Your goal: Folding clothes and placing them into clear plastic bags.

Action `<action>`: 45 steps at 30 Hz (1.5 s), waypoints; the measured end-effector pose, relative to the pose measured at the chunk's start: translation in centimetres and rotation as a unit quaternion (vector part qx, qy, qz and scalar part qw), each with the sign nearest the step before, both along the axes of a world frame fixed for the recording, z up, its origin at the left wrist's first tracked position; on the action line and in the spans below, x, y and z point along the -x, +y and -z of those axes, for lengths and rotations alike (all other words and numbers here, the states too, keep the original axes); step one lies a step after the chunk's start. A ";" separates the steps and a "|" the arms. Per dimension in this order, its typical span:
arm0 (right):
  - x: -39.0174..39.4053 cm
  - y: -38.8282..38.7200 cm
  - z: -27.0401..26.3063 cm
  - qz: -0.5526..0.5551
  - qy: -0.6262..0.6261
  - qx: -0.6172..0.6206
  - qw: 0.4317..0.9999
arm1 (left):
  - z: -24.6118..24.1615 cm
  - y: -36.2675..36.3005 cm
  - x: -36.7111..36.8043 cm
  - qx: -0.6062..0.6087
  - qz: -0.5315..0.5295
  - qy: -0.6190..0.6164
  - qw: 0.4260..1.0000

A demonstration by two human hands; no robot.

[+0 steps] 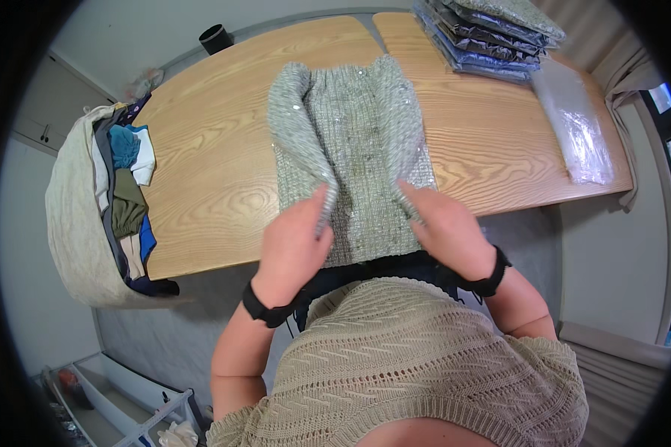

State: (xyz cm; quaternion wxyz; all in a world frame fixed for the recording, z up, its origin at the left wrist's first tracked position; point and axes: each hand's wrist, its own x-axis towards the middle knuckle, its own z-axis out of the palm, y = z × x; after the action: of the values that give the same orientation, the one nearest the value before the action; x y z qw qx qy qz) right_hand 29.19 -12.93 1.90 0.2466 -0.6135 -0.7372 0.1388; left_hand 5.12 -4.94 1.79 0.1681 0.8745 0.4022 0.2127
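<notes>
A pale grey-green knitted garment with sequins [360,151] lies on the wooden table in front of me, its lower end at the table's near edge. Both of its sides are lifted and curl inward over the middle panel. My left hand [293,237] grips the cuff end of the left flap, which looks like a sleeve. On the other side, my right hand [444,226] pinches the end of the right flap. Motion blurs both hands slightly. I wear a black band on each wrist.
Folded garments in clear plastic bags [486,39] are stacked at the back right. Flat clear plastic bags [576,123] lie beside them. Left of the wooden table [212,167] stands a cloth-lined hamper [78,223] with clothes. A black cylinder [215,39] is behind, a divided bin [117,396] lower left.
</notes>
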 end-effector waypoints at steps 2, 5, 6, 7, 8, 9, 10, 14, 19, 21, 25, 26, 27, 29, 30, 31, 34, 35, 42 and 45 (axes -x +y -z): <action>1.7 0.3 0.8 -0.031 -0.040 0.046 0.998 | 1.6 -0.2 -0.7 -0.022 0.030 0.048 0.998; 1.9 0.3 2.3 -0.069 -0.065 0.068 0.993 | 2.2 -0.3 -1.4 0.065 0.051 0.125 0.989; 1.6 0.4 1.6 -0.091 -0.047 0.085 0.991 | 1.9 -0.1 -1.3 0.065 0.078 0.108 0.989; 1.3 0.4 0.8 -0.116 -0.027 0.101 0.988 | 1.7 0.1 -1.0 0.064 0.103 0.094 0.988; 0.9 0.8 -0.2 -0.118 -0.024 0.152 0.981 | 1.9 0.5 -0.3 0.057 0.137 0.062 0.987; -0.1 1.3 -0.9 -0.117 -0.026 0.146 0.982 | 1.0 1.3 0.3 0.050 0.137 0.062 0.987; -1.5 1.8 -1.2 -0.153 0.028 0.170 0.973 | -0.2 2.4 0.7 0.190 0.149 0.021 0.970; -5.5 6.4 -4.5 -0.015 0.116 0.143 0.983 | -1.9 8.4 2.4 0.260 0.026 -0.165 0.951; -8.5 15.9 -3.1 0.097 0.019 -0.026 0.995 | -2.3 17.3 0.4 0.071 -0.119 -0.034 0.990; -6.7 18.7 -3.1 0.135 -0.025 -0.003 0.990 | -0.8 18.7 -1.1 -0.017 -0.151 -0.011 0.988; -4.7 22.0 -2.6 0.230 -0.096 0.112 0.962 | -2.5 18.4 -6.1 0.017 -0.214 0.110 0.970; -4.9 22.5 -2.2 0.234 -0.095 0.108 0.961 | -2.8 18.4 -6.7 0.012 -0.211 0.108 0.971; -5.0 22.9 -1.8 0.209 -0.102 0.119 0.965 | -2.8 18.4 -7.0 0.057 -0.191 0.131 0.971; -5.5 23.5 -0.8 0.186 -0.108 0.130 0.968 | -1.8 19.1 -7.3 0.102 -0.168 0.155 0.968; -5.2 23.8 -0.5 0.169 -0.082 0.090 0.978 | -0.3 19.9 -6.5 0.039 -0.154 0.110 0.981; -5.2 23.8 -0.4 0.160 -0.056 0.054 0.984 | 0.2 20.1 -6.5 -0.025 -0.132 0.067 0.989; -3.7 22.5 -1.1 0.218 -0.032 -0.053 0.974 | 0.2 18.8 -7.3 -0.146 -0.127 -0.053 0.980; -3.0 22.2 -1.3 0.218 -0.032 -0.050 0.974 | 0.1 18.4 -7.7 -0.143 -0.127 -0.051 0.980; -1.1 22.3 1.2 0.117 -0.081 0.017 0.990 | 2.5 17.2 -9.3 -0.012 0.039 0.122 0.992; -1.8 22.5 2.0 0.042 -0.083 0.054 0.994 | 3.3 18.1 -8.9 0.013 0.055 0.081 0.995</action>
State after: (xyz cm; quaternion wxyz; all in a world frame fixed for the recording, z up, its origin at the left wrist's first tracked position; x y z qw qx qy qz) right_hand 31.03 9.53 -0.07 0.1568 -0.6660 -0.7198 0.1171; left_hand 14.04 13.19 -1.53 0.1581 0.9071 0.3689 0.1265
